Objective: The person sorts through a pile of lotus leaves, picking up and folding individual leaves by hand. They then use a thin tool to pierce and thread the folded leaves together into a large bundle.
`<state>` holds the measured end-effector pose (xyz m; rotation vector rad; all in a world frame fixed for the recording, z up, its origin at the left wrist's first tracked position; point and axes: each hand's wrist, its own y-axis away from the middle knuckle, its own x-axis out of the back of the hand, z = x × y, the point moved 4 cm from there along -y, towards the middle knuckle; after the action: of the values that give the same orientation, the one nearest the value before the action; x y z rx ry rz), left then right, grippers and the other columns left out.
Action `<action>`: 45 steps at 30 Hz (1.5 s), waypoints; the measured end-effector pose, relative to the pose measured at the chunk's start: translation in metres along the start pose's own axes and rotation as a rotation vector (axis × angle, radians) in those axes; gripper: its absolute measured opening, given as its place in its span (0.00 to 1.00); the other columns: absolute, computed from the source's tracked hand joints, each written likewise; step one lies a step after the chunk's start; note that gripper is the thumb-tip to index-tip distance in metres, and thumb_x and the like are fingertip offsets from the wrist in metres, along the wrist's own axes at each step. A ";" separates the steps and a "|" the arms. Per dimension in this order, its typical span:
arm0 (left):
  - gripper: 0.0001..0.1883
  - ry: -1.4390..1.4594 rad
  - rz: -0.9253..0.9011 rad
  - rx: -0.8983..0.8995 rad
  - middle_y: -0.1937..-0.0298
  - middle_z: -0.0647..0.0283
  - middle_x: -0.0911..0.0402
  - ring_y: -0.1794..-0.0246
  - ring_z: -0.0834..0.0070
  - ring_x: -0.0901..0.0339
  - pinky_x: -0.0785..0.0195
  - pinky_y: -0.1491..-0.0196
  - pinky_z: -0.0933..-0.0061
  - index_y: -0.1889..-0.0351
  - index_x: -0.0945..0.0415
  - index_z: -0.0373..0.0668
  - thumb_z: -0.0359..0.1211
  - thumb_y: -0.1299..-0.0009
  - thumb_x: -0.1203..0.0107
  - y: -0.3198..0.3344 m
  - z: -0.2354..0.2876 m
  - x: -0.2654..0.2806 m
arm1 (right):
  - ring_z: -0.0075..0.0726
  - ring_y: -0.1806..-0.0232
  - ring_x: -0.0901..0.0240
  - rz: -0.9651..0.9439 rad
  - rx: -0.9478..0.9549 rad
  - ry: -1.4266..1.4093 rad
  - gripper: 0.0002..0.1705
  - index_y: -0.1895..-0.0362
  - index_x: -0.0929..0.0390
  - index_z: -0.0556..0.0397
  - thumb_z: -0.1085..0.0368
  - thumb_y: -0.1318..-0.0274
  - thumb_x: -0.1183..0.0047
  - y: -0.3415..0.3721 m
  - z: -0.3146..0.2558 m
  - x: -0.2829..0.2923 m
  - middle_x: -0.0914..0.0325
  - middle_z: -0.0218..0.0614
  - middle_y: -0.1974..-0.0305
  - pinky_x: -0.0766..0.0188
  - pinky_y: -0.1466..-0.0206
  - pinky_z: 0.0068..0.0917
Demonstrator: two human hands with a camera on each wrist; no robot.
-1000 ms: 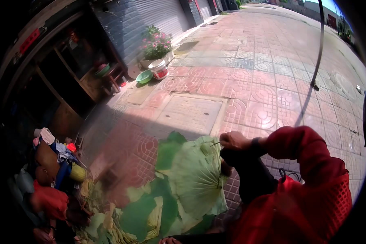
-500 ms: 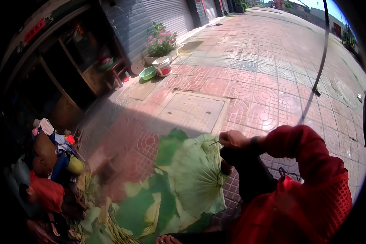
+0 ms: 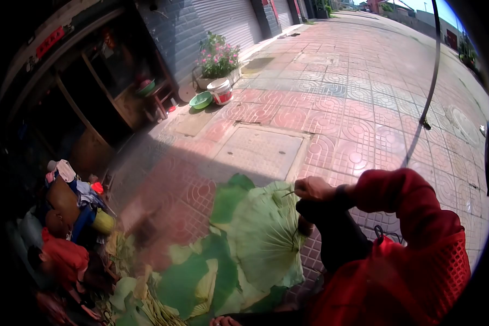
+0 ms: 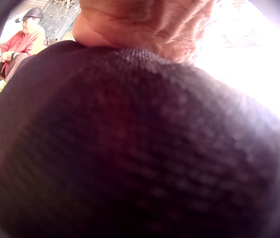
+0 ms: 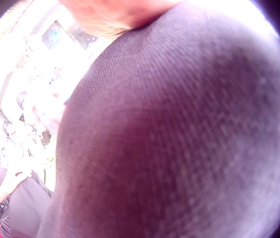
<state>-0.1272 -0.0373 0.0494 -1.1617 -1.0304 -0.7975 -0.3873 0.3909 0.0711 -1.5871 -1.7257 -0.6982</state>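
Note:
In the head view my right hand (image 3: 314, 189) rests on my dark-trousered knee (image 3: 337, 233), fingers curled, with a thin brownish stalk (image 3: 288, 193) poking out from them. Just below it a large pale green lotus leaf (image 3: 261, 233) lies spread, ribs up, its edge close to the knee. My left hand (image 3: 225, 321) lies on my other leg at the bottom edge, mostly cut off. From the right wrist, that left hand (image 5: 16, 179) shows lying loosely over the knee. Both wrist views are filled mostly by dark trouser cloth, which hides the fingertips.
More lotus leaves (image 3: 185, 282) and a bundle of yellowish stalks (image 3: 157, 304) lie to the left. Another person (image 3: 65, 258) in red bends beside a pile of bags. A green basin (image 3: 201, 100), a white bucket (image 3: 220, 91) and a pole (image 3: 432, 70) stand farther out.
The head view has shifted slightly. At lower left the other person has leaned back a little and reached a hand down. Both my hands stay where they were.

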 end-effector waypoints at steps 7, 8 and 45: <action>0.12 0.000 -0.005 0.005 0.57 0.60 0.22 0.49 0.59 0.31 0.44 0.46 0.56 0.65 0.21 0.46 0.40 0.33 0.53 -0.001 0.005 0.007 | 0.56 0.70 0.31 -0.029 -0.015 0.061 0.14 0.69 0.30 0.54 0.55 0.45 0.55 -0.002 0.008 -0.002 0.29 0.51 0.74 0.35 0.66 0.45; 0.12 -0.001 0.002 0.003 0.57 0.61 0.22 0.49 0.59 0.31 0.44 0.46 0.56 0.65 0.21 0.46 0.40 0.33 0.53 -0.001 0.007 0.008 | 0.57 0.70 0.31 -0.023 -0.003 0.061 0.14 0.69 0.30 0.54 0.55 0.45 0.55 -0.001 0.009 -0.002 0.30 0.52 0.74 0.35 0.66 0.45; 0.13 0.422 -0.152 0.095 0.67 0.48 0.22 0.70 0.51 0.26 0.34 0.67 0.58 0.63 0.23 0.39 0.39 0.35 0.50 -0.059 -0.006 0.010 | 0.57 0.69 0.29 0.049 0.041 -0.021 0.13 0.69 0.26 0.56 0.58 0.49 0.53 0.007 -0.001 0.012 0.26 0.51 0.74 0.33 0.64 0.45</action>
<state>-0.1764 -0.0572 0.0783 -0.7940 -0.7979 -1.0500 -0.3807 0.3982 0.0801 -1.6085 -1.6995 -0.6201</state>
